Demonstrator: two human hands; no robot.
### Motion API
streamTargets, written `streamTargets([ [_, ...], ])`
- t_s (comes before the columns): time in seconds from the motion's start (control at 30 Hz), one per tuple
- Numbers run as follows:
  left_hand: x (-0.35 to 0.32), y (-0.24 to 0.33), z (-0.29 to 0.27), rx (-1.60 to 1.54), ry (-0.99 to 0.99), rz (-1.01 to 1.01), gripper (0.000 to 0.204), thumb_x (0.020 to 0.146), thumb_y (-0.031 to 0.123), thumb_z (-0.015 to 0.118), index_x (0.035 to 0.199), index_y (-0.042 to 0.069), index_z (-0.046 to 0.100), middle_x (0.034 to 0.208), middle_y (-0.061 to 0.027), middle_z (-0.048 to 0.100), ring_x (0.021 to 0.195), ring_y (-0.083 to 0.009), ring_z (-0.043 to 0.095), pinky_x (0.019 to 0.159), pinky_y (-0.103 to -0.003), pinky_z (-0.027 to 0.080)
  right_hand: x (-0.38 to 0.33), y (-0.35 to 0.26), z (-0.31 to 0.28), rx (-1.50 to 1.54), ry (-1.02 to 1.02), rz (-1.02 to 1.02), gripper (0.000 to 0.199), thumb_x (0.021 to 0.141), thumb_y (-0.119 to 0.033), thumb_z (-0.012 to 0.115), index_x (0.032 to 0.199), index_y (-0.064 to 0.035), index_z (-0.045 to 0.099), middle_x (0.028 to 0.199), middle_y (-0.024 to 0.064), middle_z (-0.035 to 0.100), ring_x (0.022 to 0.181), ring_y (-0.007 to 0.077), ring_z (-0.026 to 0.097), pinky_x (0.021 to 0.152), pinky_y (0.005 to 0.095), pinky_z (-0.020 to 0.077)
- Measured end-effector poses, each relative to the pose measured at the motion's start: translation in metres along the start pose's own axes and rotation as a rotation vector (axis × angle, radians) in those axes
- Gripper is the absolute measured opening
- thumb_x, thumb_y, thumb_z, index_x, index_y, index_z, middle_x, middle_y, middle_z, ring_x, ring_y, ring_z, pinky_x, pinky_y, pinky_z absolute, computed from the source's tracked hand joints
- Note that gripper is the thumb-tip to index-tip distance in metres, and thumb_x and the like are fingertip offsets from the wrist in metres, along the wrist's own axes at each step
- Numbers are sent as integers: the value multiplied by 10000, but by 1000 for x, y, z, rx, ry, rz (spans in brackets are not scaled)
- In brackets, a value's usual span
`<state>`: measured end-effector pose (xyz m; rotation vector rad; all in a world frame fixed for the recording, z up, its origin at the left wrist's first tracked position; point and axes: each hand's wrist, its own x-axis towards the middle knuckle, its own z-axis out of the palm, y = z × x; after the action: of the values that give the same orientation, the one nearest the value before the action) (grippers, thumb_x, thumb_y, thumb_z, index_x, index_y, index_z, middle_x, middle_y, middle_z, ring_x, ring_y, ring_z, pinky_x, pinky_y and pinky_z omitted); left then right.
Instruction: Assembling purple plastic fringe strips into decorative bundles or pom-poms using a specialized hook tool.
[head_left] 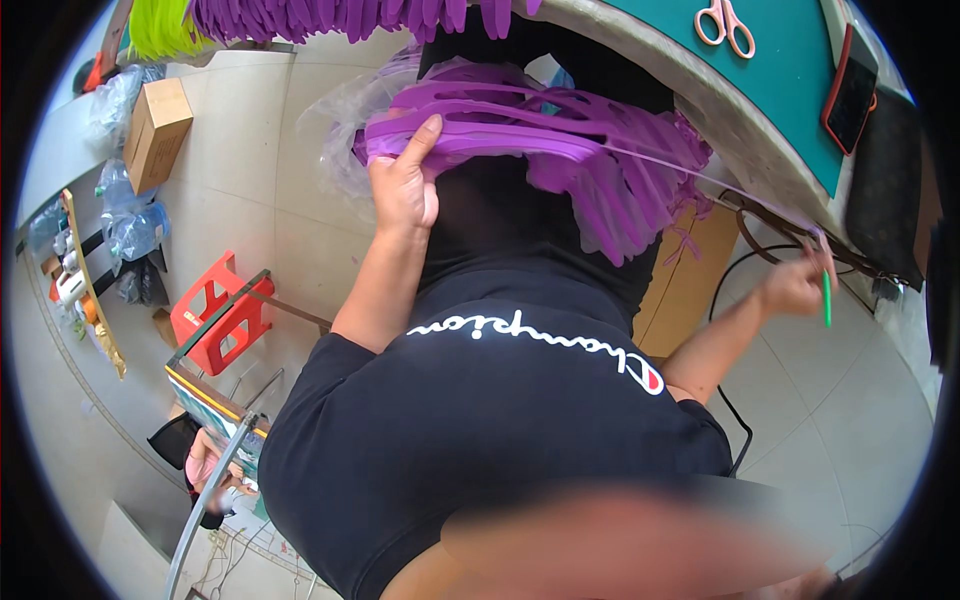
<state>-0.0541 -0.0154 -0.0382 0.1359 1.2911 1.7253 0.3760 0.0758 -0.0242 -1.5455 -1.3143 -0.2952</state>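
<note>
My left hand is closed on one end of a bundle of flat purple plastic strips, thumb on top. The bundle lies across my lap, with cut-out gaps and loose purple sheet trailing on its right side. A thin, taut pale-purple strand runs from it to my right hand, held far out to the right. The fingers of that hand are closed around a slim green stick-like tool with a pinkish upper part. Its exact kind and the strand's end are too small to make out.
Ahead on the right, a table with a green mat bears pink-handled scissors and a phone. Purple strips and lime-green ones hang at the top. Leftward are a red stool, a cardboard box and a seated person.
</note>
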Motion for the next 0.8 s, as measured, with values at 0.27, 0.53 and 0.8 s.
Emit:
streamTargets([
  [0.27,16,5,-12,-20,-33,-25,520,841,2,668,1306,-35,439,1184,-120,571,1061,-218,583,934,-340,466,50,48,-89,-209,-24,238,248,958,-200,559,923,41,609,869,129,705,709,173,673,613,275,547],
  [0.53,-10,33,-6,177,-352,-212,482,830,41,689,1248,-20,456,1139,-115,593,1052,-209,595,919,-334,478,7,-31,-22,21,-789,342,155,930,-149,620,912,5,629,783,-6,598,705,67,519,641,194,411],
  [0.8,-20,25,-4,116,-211,-279,246,860,72,681,1070,-18,591,987,-110,652,878,-199,651,789,-320,540,-60,-141,34,933,-1070,487,79,924,-54,592,923,19,620,866,61,606,746,101,559,676,223,455],
])
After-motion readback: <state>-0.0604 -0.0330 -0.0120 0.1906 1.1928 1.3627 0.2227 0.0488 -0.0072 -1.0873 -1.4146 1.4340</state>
